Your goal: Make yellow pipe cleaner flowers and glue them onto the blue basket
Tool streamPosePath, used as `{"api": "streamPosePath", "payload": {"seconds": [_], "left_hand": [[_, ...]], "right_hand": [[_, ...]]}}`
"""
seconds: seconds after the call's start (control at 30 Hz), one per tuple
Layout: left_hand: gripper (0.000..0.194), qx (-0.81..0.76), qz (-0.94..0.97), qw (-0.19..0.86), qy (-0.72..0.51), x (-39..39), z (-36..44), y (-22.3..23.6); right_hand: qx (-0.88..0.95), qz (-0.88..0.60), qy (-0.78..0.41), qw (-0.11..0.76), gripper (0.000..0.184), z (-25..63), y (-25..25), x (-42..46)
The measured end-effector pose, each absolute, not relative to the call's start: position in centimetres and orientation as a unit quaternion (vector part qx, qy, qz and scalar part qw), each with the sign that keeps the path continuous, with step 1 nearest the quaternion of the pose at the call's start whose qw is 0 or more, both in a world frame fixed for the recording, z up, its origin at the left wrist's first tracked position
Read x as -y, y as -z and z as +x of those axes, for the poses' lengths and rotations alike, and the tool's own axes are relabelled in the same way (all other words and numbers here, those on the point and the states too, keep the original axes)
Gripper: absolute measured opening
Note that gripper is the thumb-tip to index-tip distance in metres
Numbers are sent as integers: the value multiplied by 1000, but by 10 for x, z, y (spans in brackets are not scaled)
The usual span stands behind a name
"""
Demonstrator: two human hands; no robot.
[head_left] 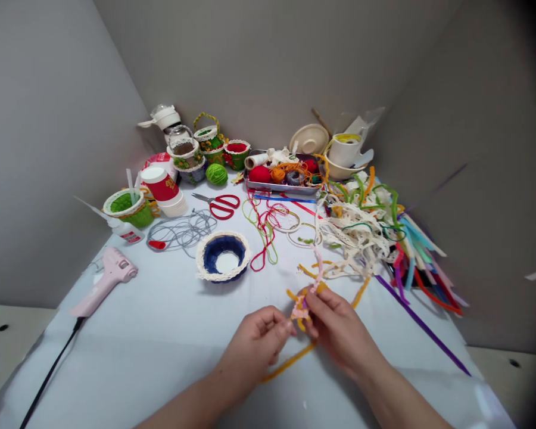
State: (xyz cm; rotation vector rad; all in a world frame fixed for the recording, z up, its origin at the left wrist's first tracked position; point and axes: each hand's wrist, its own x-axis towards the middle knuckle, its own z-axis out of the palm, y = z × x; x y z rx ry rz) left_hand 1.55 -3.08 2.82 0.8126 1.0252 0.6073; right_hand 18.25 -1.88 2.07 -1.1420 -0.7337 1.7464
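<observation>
Between my hands is a small twisted piece of pink and orange pipe cleaners [300, 311], with a bit of purple in its middle. My right hand [342, 330] pinches it from the right, and a pink end [318, 262] sticks up past the fingers. My left hand [259, 339] is closed in a pinch at its lower left edge; the fingertips hide exactly which strand they grip. A long orange pipe cleaner [290, 362] trails under both hands. In front of them stands a small dark blue basket [223, 255] with a white lace rim.
To the left lie a pink glue gun [105, 280], a glue bottle [125, 231] and tangled grey cord [183, 231]. Red-handled scissors [223, 205], a yarn tray [286, 189] and small decorated baskets [185, 154] stand farther back. Heaped lace [357, 229] and coloured pipe cleaners [422, 250] fill the right.
</observation>
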Motion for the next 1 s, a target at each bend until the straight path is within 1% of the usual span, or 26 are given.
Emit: {"api": "streamPosePath", "payload": {"seconds": [0.07,0.2,0.33,0.47,0.57,0.7,0.83,1.0], "left_hand": [[33,-471,385,746,-270,31,16,-27],[41,-523,400,699,-279,34,21,-26],[40,-551,360,697,-285,45,27,-26],[38,-562,319,704,-296,51,28,-27],[39,-528,297,729,-319,48,26,-28],[41,-437,222,796,-355,39,26,-27],[44,-390,166,834,-354,37,26,-24],[47,-378,141,846,-349,37,25,-20]], "right_hand": [[278,-492,-679,469,34,182,-19,17],[270,-515,-650,490,36,182,-17,16],[249,-513,-637,518,37,179,-19,18],[226,-497,-656,522,33,179,-24,15],[237,-482,-671,510,31,182,-26,10],[260,-456,-707,474,31,188,-24,4],[193,-422,-717,520,27,195,-22,-2],[98,-392,-709,578,21,205,-25,-8]]}}
